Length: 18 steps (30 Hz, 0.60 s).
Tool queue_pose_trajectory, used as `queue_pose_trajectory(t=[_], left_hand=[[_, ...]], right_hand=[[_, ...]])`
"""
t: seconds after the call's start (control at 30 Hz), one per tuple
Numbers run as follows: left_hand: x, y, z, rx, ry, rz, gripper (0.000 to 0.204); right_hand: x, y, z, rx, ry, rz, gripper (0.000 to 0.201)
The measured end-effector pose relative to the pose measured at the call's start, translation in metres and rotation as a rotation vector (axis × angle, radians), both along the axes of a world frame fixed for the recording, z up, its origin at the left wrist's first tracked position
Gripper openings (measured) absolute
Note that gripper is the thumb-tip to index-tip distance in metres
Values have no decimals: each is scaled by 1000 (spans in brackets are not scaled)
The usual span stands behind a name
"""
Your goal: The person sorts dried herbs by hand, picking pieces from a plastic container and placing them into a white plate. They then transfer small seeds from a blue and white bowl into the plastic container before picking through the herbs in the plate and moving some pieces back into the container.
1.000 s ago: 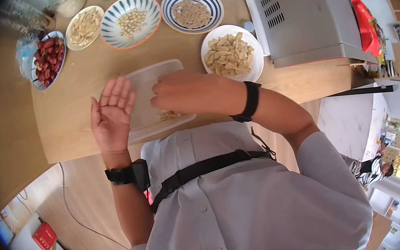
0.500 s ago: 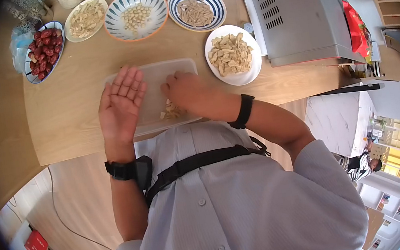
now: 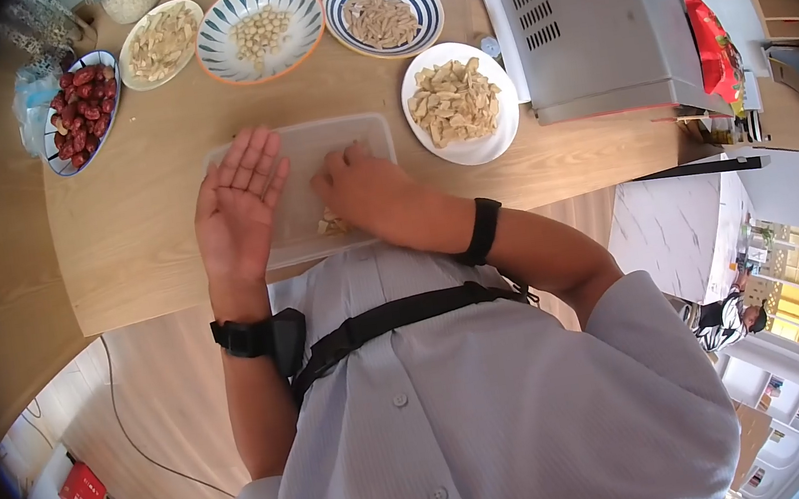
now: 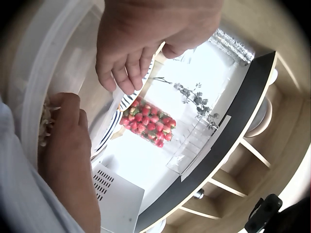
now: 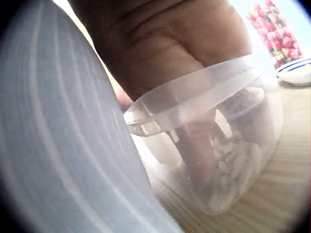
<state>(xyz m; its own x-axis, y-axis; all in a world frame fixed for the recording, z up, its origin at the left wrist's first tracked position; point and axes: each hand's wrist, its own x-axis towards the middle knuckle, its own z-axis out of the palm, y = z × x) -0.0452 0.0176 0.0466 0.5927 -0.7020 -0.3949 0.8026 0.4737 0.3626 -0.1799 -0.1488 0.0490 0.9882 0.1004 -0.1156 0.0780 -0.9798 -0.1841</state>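
Palm up and fingers straight, my left hand (image 3: 243,209) lies over the left side of a clear plastic container (image 3: 297,202) and holds nothing. My right hand (image 3: 366,188) reaches into the container's right part with its fingers bent down. Pale dried slices (image 3: 330,222) lie under and beside those fingers, near the container's front edge. Through the container's wall (image 5: 160,109) in the right wrist view, the fingers point down among the slices (image 5: 233,165). I cannot tell whether the right fingers pinch any. A white plate (image 3: 496,141) heaped with thicker beige slices stands to the right.
Along the back are a blue-ringed plate (image 3: 431,15) of pale sticks, a green-striped plate (image 3: 212,37) of pale seeds, a small plate of slices (image 3: 162,40) and a dish of red dates (image 3: 83,109). A grey metal box with vents (image 3: 593,32) stands at right.
The right hand has shifted over the slices in the container, hiding more of them. The left hand stays palm up, now overlapping the container more. The whole head view has shifted slightly.
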Motion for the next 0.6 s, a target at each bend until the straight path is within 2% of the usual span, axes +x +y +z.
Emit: queue_pose_trajectory(t=[0.1,0.3,0.4,0.5,0.6], left_hand=[[0,2,-3,-9,-16,-5,57],[-1,3,-8,35,-83,-68,55],[0,5,-10,104,-127,-146,53],[-1,-1,-10,175,-131,-227,51],[-2,-4,-13,207,-132,-280,48]], right_hand=[[1,-2,6,110,36,83,26],[1,-4,2,168,44,119,17],[0,-14,-14,359,-129,113,13],[17,-24,-15,338,45,63,15],[27,-35,-5,510,38,2,15]])
